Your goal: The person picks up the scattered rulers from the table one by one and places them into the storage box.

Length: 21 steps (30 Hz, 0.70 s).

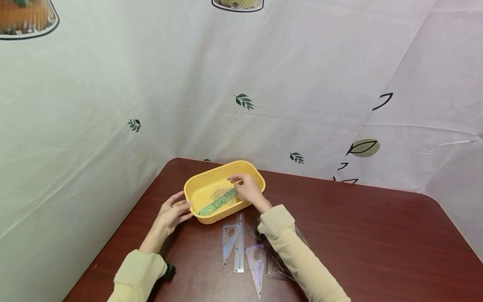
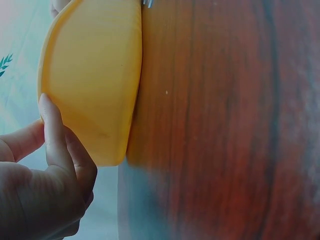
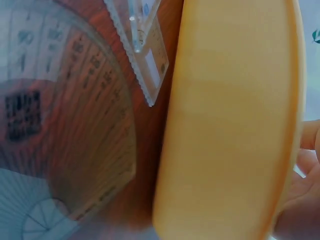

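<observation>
A yellow plastic basin (image 1: 205, 178) stands near the table's far left. My left hand (image 1: 171, 214) holds its left end, with fingertips at the rim; in the left wrist view, the fingers (image 2: 56, 135) meet the basin's edge. A green patterned ruler (image 1: 216, 202) lies slantwise inside, over a clear piece with printed lines (image 1: 229, 197). My right hand (image 1: 247, 188) is inside the basin at the ruler's upper right end, its fingers extended and loosely bent. Whether it touches the ruler is hard to see. In the right wrist view, the basin wall (image 3: 227, 120) hides most of that hand.
In front of the basin lie a clear straight ruler (image 1: 239, 251), a blue-marked set square (image 1: 229, 241) and a purple-marked one (image 1: 257, 264). A clear protractor (image 3: 95, 100) sits under the right forearm. A printed cloth (image 1: 264, 84) hangs behind the dark red table (image 1: 358, 235).
</observation>
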Tool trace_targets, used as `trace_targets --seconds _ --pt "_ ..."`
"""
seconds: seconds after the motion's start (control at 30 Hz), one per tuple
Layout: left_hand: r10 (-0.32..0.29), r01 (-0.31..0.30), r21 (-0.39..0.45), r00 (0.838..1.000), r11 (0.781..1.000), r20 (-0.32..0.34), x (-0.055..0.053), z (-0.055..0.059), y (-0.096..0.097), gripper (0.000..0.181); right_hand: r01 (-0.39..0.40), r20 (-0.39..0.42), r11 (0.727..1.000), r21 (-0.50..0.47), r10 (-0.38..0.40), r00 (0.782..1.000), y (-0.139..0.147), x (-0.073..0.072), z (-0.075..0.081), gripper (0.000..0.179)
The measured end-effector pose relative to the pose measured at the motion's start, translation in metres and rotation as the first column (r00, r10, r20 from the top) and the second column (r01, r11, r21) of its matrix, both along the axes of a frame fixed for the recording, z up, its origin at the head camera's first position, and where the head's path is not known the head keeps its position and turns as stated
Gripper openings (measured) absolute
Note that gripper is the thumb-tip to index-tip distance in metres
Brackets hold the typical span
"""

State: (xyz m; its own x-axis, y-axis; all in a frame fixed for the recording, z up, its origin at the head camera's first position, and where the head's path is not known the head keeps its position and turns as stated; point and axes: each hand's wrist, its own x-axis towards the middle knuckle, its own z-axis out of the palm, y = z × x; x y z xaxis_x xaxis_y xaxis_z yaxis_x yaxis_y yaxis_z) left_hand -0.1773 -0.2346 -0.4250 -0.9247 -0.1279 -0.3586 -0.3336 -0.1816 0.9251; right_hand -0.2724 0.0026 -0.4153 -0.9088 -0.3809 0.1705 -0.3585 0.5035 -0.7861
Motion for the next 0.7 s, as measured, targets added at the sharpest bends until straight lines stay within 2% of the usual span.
trace_targets --seconds 0.23,0.7 --pt "-0.002 0.002 0.003 1.0 1.0 -0.002 0.0 0.001 0.0 0.072 -0.049 -0.052 0.999 -0.011 0.049 0.997 0.0 0.015 0.014 0.026" --pt "-0.002 0.002 0.003 1.0 1.0 0.0 0.0 -0.001 0.0 0.072 -0.067 -0.017 0.998 -0.003 0.067 0.998 0.011 0.042 0.037 0.022"
